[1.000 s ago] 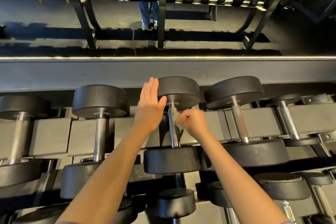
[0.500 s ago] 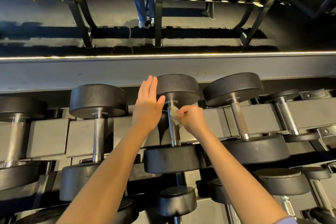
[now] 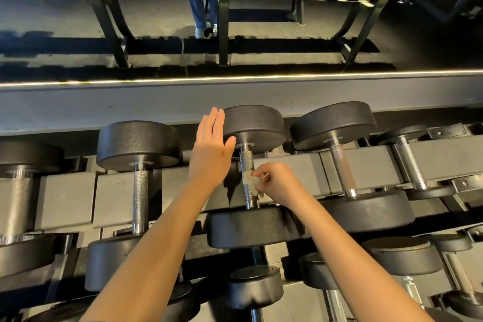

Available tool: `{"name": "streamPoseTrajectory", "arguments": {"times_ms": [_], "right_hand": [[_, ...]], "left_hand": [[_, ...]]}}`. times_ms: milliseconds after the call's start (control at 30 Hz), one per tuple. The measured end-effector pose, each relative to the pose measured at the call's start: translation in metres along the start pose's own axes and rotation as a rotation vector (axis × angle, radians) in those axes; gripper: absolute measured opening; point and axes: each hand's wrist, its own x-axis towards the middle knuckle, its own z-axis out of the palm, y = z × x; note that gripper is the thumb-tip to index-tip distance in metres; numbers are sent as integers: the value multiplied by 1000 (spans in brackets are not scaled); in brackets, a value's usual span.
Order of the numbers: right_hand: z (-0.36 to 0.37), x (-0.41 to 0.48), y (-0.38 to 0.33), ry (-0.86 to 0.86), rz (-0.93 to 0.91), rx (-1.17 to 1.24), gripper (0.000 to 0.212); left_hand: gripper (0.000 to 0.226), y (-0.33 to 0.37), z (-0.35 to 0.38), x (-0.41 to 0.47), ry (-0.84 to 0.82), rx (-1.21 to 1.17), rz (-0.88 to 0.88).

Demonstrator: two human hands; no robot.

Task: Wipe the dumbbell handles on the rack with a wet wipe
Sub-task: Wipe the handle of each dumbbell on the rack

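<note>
The middle dumbbell lies on the grey rack [image 3: 300,170] with its knurled steel handle [image 3: 246,162] running away from me between two black heads. My right hand [image 3: 278,183] pinches a small crumpled wet wipe [image 3: 248,180] against the lower half of that handle. Flat and with straight fingers, my left hand [image 3: 211,150] rests against the left side of the far head [image 3: 254,127], thumb near the handle's top collar.
More dumbbells flank it: one on the left [image 3: 139,191], one on the right [image 3: 342,170], others on a lower tier [image 3: 254,286]. A mirror behind the rack reflects another rack and a person's legs [image 3: 203,15].
My right hand with the wipe has slid down the handle toward the near head. The left hand stays on the far head.
</note>
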Motion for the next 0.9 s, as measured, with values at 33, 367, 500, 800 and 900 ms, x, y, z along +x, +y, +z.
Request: {"name": "streamPoseTrajectory", "arguments": {"times_ms": [33,367,500,800,900], "right_hand": [[1,1,-2,22,14,-26,26],[-1,20,-24,315,-8,291,6],[-4,16,-21,118,61,98,22],[1,15,-16,283,-1,241,9],[1,23,-20,379,-57,288,8]], "left_hand": [[60,0,0,0,0,-2,0],[60,-2,-1,-1,-2,-7,20],[59,-3,-2,-1,0,-7,34],[58,-6,-1,-1,19,15,69],[58,-6,-1,-1,9,0,58]]}}
